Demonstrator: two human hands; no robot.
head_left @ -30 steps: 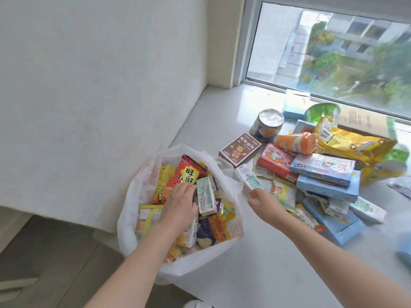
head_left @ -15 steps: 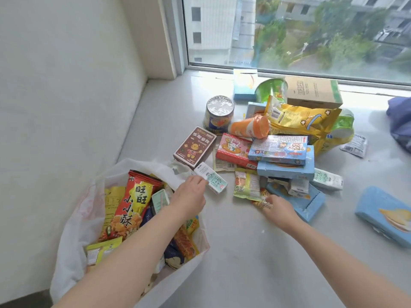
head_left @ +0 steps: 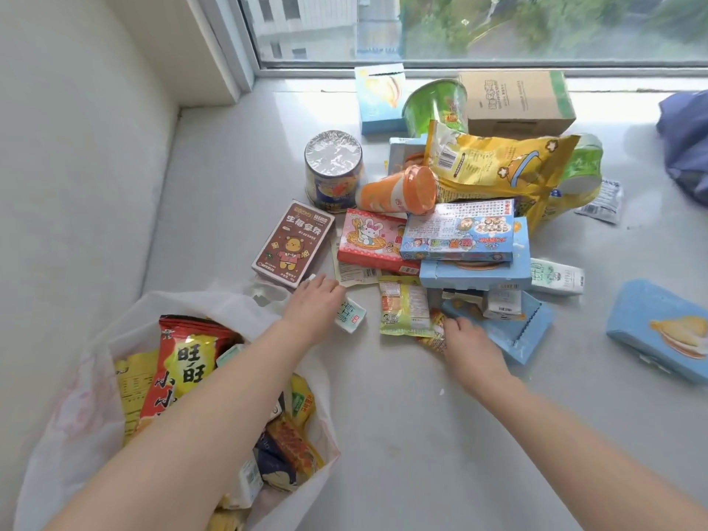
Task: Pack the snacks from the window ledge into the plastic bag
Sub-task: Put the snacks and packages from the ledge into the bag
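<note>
A white plastic bag (head_left: 76, 415) lies open at the lower left, holding a red snack pack (head_left: 180, 369) and several other packets. My left hand (head_left: 314, 304) reaches over the bag's rim, fingers curled over a small white carton (head_left: 351, 316) on the ledge. My right hand (head_left: 469, 341) pinches a small orange packet (head_left: 431, 333) that lies beside a green-yellow packet (head_left: 404, 304). Behind them is the snack pile: a brown box (head_left: 293, 243), a pink box (head_left: 369, 239), stacked blue boxes (head_left: 459, 233), an orange cup (head_left: 398, 189) and a yellow bag (head_left: 498, 166).
A foil-lidded can (head_left: 333, 170), a green cup (head_left: 436, 105), a cardboard box (head_left: 513, 101) and a pale blue box (head_left: 379, 93) stand near the window. A blue box (head_left: 659, 331) and dark cloth (head_left: 685, 143) lie at the right. The wall closes the left side.
My left hand came out of the bag and onto the small white carton. My right hand let go of that carton and moved right to the orange packet. The view tilted towards the pile.
</note>
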